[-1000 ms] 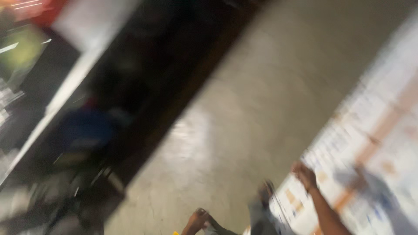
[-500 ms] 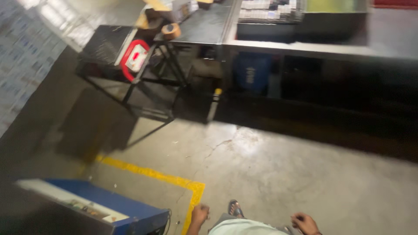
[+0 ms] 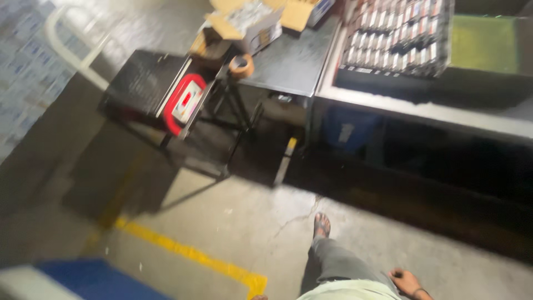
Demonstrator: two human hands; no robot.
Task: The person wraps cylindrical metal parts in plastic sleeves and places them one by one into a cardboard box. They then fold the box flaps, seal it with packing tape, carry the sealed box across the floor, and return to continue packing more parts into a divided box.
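My right hand (image 3: 407, 281) hangs at five o'clock beside my hip, fingers loose and empty. Only a sliver of my left hand (image 3: 259, 297) shows at six o'clock, so I cannot tell its fingers' state. My sandalled foot (image 3: 321, 225) steps on the concrete floor (image 3: 233, 222), with a yellow line (image 3: 183, 251) at seven o'clock. Farther, at twelve o'clock, a roll of tape (image 3: 241, 66) sits on the dark table's (image 3: 288, 61) edge, by an open cardboard box (image 3: 250, 22). A tray of small packs (image 3: 397, 36) lies at one o'clock.

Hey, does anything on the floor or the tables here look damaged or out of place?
A thin crack runs across the concrete floor, just ahead of the sandalled foot. Nothing else clearly stands out; the picture is blurred.
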